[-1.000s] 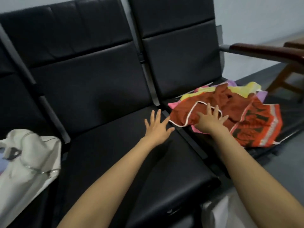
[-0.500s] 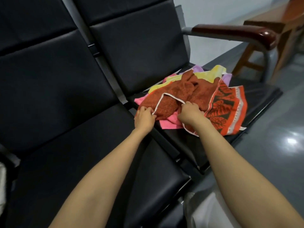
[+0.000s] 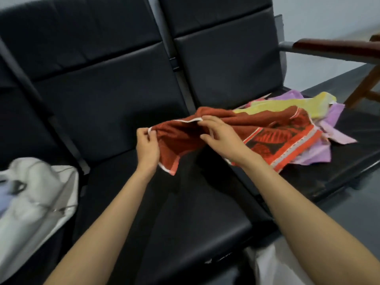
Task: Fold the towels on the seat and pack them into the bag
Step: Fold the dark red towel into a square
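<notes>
Left hand (image 3: 147, 148): thumb and forefinger pinch the white-piped edge of a rust-red terry towel with an orange leaf-print border (image 3: 181, 140), close to one corner. The remaining fingers are curled in behind the cloth.

Right hand (image 3: 224, 142): thumb and forefinger pinch the same piped edge further right. The other fingers lie loose and slightly spread over the towel.

The stretch of edge between the two hands is raised and drawn fairly taut. One free corner hangs down below the left hand, above the black padded middle seat (image 3: 185, 202). The right part of the towel, with the printed border, lies on the black padded right-hand seat (image 3: 308, 182).

Under and beyond it on that seat lies a loose heap: a pale yellow towel (image 3: 287, 103) on the far side and a crumpled lilac towel (image 3: 333, 116) to the right, both unfolded.

A white fabric bag (image 3: 37, 192) slumps on the left-hand seat, well apart from the heap. Whether its mouth stands open cannot be told.

A dark red wooden armrest (image 3: 337, 47) runs above the far right end of the bench.
</notes>
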`<act>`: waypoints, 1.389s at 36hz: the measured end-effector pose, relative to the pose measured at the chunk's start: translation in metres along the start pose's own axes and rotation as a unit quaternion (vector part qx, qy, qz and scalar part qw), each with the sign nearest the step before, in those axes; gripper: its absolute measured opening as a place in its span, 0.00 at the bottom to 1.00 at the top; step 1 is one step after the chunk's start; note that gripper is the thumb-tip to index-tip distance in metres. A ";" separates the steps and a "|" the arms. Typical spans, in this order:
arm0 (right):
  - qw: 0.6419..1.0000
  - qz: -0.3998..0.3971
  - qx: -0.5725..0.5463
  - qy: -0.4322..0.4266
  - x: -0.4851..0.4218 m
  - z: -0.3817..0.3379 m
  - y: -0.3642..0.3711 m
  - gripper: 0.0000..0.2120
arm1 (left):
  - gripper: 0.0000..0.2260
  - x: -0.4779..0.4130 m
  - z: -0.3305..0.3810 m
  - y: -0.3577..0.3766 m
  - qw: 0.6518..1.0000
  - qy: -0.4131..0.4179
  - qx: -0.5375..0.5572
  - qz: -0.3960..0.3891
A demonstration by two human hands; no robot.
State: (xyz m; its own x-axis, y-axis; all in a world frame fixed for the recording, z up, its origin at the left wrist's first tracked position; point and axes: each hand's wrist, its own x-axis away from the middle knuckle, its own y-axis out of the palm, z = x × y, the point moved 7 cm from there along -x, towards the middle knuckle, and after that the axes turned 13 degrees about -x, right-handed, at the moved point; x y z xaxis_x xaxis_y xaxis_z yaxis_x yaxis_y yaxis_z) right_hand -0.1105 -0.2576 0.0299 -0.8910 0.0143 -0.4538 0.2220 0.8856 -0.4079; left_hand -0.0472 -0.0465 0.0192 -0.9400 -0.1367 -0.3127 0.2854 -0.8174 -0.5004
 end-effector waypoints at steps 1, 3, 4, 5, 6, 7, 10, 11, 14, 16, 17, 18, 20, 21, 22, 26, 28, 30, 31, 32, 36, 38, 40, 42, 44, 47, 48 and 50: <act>0.999 -0.034 -0.014 -0.014 0.001 -0.011 0.018 0.19 | 0.05 0.005 -0.011 -0.021 1.000 -0.003 -0.009 0.007; 0.991 -0.121 -0.042 -0.031 0.006 -0.029 0.056 0.16 | 0.04 0.016 -0.036 -0.060 0.999 -0.009 -0.035 0.010; 0.983 -0.172 -0.055 -0.027 0.011 -0.036 0.075 0.15 | 0.04 0.022 -0.050 -0.077 0.999 -0.013 -0.047 0.005; 0.973 -0.222 -0.065 -0.014 0.016 -0.041 0.093 0.14 | 0.06 0.028 -0.063 -0.092 0.998 -0.016 -0.065 -0.006; 0.961 -0.268 -0.068 0.005 0.023 -0.045 0.109 0.13 | 0.06 0.036 -0.074 -0.106 0.996 -0.020 -0.087 -0.025; 0.950 -0.304 -0.062 0.026 0.028 -0.047 0.122 0.13 | 0.06 0.044 -0.085 -0.119 0.992 -0.025 -0.114 -0.044; 0.930 -0.357 0.045 0.080 0.038 -0.041 0.151 0.14 | 0.04 0.068 -0.111 -0.148 0.981 -0.048 -0.156 -0.102; 0.918 -0.367 0.100 0.110 0.042 -0.035 0.158 0.16 | 0.05 0.074 -0.116 -0.153 0.979 -0.057 -0.145 -0.135; 0.884 -0.338 0.245 0.209 0.049 -0.013 0.170 0.24 | 0.06 0.092 -0.118 -0.155 0.959 -0.069 -0.086 -0.261; 0.878 -0.292 0.265 0.271 0.052 0.001 0.174 0.29 | 0.11 0.092 -0.114 -0.153 0.956 -0.049 -0.085 -0.277; 0.874 -0.277 0.263 0.301 0.054 0.007 0.178 0.31 | 0.12 0.087 -0.113 -0.154 0.962 -0.026 -0.096 -0.252; 0.866 -0.274 0.266 0.322 0.055 0.012 0.183 0.33 | 0.12 0.081 -0.112 -0.156 0.970 0.000 -0.108 -0.217; 0.848 -0.283 0.278 0.352 0.059 0.018 0.192 0.37 | 0.07 0.065 -0.115 -0.154 0.977 0.045 -0.130 -0.160; 0.840 -0.291 0.280 0.361 0.061 0.019 0.196 0.39 | 0.07 0.058 -0.119 -0.146 0.971 0.072 -0.156 -0.167; 0.836 -0.299 0.279 0.365 0.063 0.019 0.199 0.41 | 0.10 0.055 -0.126 -0.134 0.954 0.095 -0.193 -0.207; 0.837 -0.334 0.273 0.337 0.060 0.024 0.208 0.44 | 0.19 0.069 -0.155 -0.088 0.842 0.147 -0.354 -0.380; 0.837 -0.368 0.266 0.306 0.051 0.032 0.214 0.43 | 0.21 0.071 -0.156 -0.087 0.824 0.144 -0.404 -0.372; 0.838 -0.402 0.255 0.268 0.037 0.038 0.223 0.41 | 0.21 0.075 -0.151 -0.095 0.799 0.134 -0.466 -0.355; 0.835 -0.419 0.253 0.249 0.029 0.040 0.230 0.39 | 0.22 0.079 -0.149 -0.099 0.784 0.125 -0.494 -0.354; 0.831 -0.436 0.257 0.231 0.021 0.039 0.239 0.38 | 0.23 0.084 -0.147 -0.102 0.771 0.111 -0.515 -0.356; 0.796 -0.523 0.266 0.146 -0.006 0.011 0.290 0.36 | 0.26 0.099 -0.139 -0.098 0.766 0.044 -0.529 -0.364; 0.776 -0.566 0.267 0.082 -0.014 -0.008 0.311 0.35 | 0.27 0.105 -0.137 -0.092 0.789 0.018 -0.485 -0.377; 0.769 -0.577 0.272 0.048 -0.020 -0.018 0.316 0.31 | 0.26 0.106 -0.136 -0.088 0.830 0.006 -0.395 -0.393; 0.776 -0.581 0.229 0.083 -0.020 -0.018 0.305 0.21 | 0.19 0.102 -0.135 -0.093 0.884 -0.013 -0.267 -0.384; 0.791 -0.572 0.170 0.132 -0.015 -0.011 0.285 0.12 | 0.11 0.084 -0.140 -0.110 0.925 -0.013 -0.206 -0.319; 0.833 -0.499 0.179 0.159 -0.019 0.012 0.244 0.14 | 0.12 0.052 -0.154 -0.140 0.923 0.068 -0.337 -0.171; 0.843 -0.479 0.191 0.154 -0.021 0.017 0.231 0.14 | 0.14 0.049 -0.163 -0.141 0.909 0.077 -0.369 -0.180; 0.846 -0.458 0.222 0.156 -0.021 0.027 0.212 0.15 | 0.19 0.053 -0.180 -0.135 0.869 0.059 -0.416 -0.261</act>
State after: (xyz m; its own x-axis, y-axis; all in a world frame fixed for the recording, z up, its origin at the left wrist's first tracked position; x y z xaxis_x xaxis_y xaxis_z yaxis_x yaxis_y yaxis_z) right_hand -0.0340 -0.0827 -0.0679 -0.8151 -0.4019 0.4173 -0.5541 0.3305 -0.7640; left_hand -0.1016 0.1576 -0.0755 -0.9702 0.2297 0.0771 -0.0924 -0.0566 -0.9941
